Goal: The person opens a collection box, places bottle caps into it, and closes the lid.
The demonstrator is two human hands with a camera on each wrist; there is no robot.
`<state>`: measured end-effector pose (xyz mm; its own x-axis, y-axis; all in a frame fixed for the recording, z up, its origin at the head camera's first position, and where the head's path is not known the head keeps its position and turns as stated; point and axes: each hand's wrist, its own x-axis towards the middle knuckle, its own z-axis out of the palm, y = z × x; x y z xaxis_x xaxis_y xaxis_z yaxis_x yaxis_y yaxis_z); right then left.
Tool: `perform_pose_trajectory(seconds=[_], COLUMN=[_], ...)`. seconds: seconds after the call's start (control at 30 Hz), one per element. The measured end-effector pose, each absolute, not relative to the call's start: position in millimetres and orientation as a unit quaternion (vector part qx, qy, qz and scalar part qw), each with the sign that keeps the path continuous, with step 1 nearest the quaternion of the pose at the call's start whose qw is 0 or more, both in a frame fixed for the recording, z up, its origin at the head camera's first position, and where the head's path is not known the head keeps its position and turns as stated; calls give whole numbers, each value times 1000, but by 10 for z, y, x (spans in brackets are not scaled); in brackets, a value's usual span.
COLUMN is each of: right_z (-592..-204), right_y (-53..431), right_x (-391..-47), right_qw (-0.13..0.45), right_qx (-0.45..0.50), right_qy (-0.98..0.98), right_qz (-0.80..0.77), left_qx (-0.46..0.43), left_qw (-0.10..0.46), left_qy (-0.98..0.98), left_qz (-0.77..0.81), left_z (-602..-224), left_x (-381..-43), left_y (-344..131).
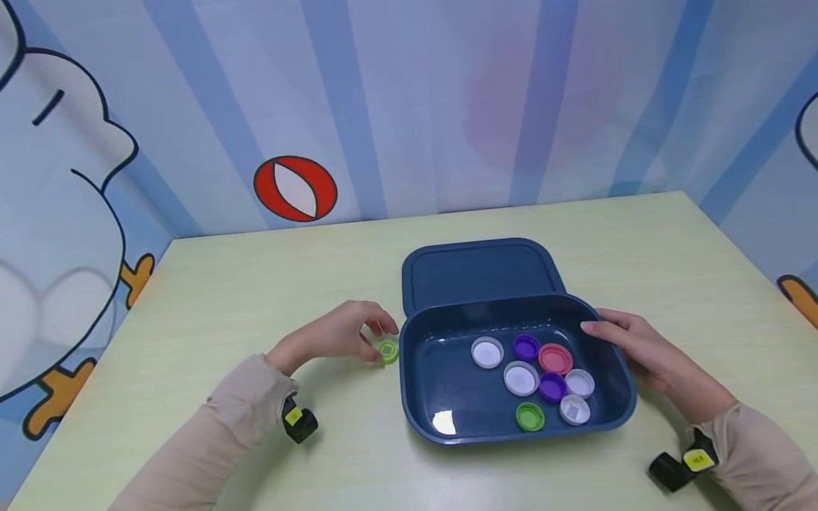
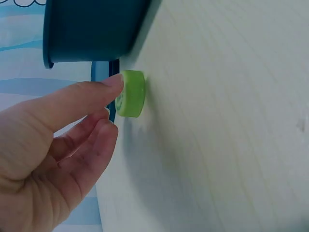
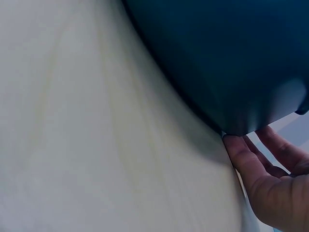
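Note:
A dark blue plastic box (image 1: 460,397) stands on the table, holding several round plastic caps: white (image 1: 487,353), purple (image 1: 526,347), red (image 1: 555,359) and green (image 1: 530,417). Just outside its left wall, a light green cap (image 2: 131,94) lies flat on the table. My left hand (image 1: 348,330) is at this cap, thumb tip against its edge and the other fingers loosely bent, slightly apart from it. My right hand (image 1: 645,348) grips the box's right wall, thumb over the rim. In the right wrist view, the fingers (image 3: 251,164) touch the wall's outside.
Behind the box lies a matching dark blue lid (image 1: 482,273), its near edge hidden by the box. The pale wooden table (image 1: 255,298) reaches back to a blue striped, printed backdrop (image 1: 415,106). Black wrist cameras (image 1: 300,422) sit on both sleeves.

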<state>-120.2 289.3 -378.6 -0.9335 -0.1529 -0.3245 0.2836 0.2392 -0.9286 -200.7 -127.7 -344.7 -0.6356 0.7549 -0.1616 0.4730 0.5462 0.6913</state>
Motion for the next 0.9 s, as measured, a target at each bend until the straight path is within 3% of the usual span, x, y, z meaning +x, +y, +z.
perform_pose_trajectory(seconds=[0.9], right_z=[-3783], right_y=[2890], right_x=[-1206], right_qw=[177], right_qx=[41], right_qy=[765], right_qz=[-618], left_qx=[365], left_qw=[229], left_qy=[851], left_qz=[299], left_z=[-3586], left_x=[-1965], left_y=[-1263])
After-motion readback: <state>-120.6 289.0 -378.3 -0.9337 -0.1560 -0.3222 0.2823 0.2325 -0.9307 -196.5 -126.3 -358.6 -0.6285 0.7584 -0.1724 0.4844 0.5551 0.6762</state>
